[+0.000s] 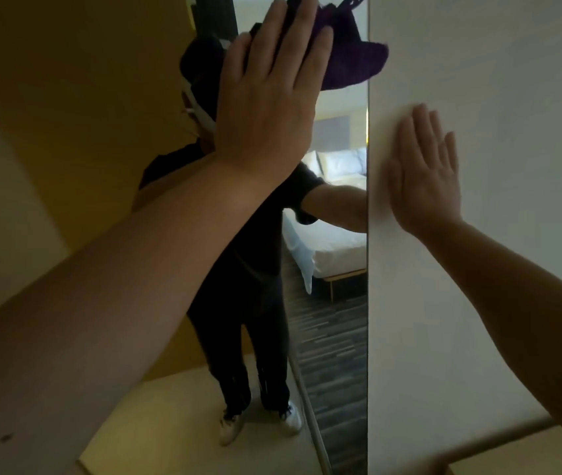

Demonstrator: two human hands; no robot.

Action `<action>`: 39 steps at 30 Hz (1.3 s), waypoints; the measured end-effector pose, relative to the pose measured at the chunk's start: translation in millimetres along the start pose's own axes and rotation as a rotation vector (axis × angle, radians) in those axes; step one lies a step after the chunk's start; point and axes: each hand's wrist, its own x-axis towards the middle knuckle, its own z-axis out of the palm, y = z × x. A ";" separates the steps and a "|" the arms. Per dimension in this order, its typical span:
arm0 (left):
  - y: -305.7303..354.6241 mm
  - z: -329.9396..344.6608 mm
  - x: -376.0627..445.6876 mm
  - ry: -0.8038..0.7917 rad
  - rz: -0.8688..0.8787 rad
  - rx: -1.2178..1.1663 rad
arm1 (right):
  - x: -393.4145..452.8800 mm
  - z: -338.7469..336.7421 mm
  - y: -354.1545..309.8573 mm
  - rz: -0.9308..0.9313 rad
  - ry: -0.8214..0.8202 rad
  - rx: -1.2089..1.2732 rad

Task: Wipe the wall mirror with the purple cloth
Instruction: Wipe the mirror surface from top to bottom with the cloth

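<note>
A tall wall mirror (334,330) runs down the middle of the view, its right edge against a white wall. My left hand (269,94) lies flat with fingers extended, pressing the purple cloth (351,53) against the upper part of the glass. The cloth bunches out to the right of my fingers and its corner laps over the mirror's right edge. My right hand (423,173) rests flat and empty on the white wall just right of the mirror, fingers apart. My reflection, dark-clothed, fills much of the glass.
The white wall (478,63) stands to the right of the mirror, a yellowish wall (67,97) to the left. The mirror reflects a bed with white sheets and a dark striped floor. A baseboard ledge (478,450) shows at bottom right.
</note>
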 end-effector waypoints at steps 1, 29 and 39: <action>3.1 0.3 -0.7 0.001 -0.013 0.010 | 0.1 2.1 -0.1 -0.008 0.011 -0.002; 132.4 -47.5 -221.1 -0.412 0.285 -0.433 | -38.1 4.4 6.6 -0.003 -0.046 0.046; 46.4 -113.2 -233.4 -0.346 0.076 -0.372 | -87.8 -5.0 -70.6 -0.081 -0.077 0.210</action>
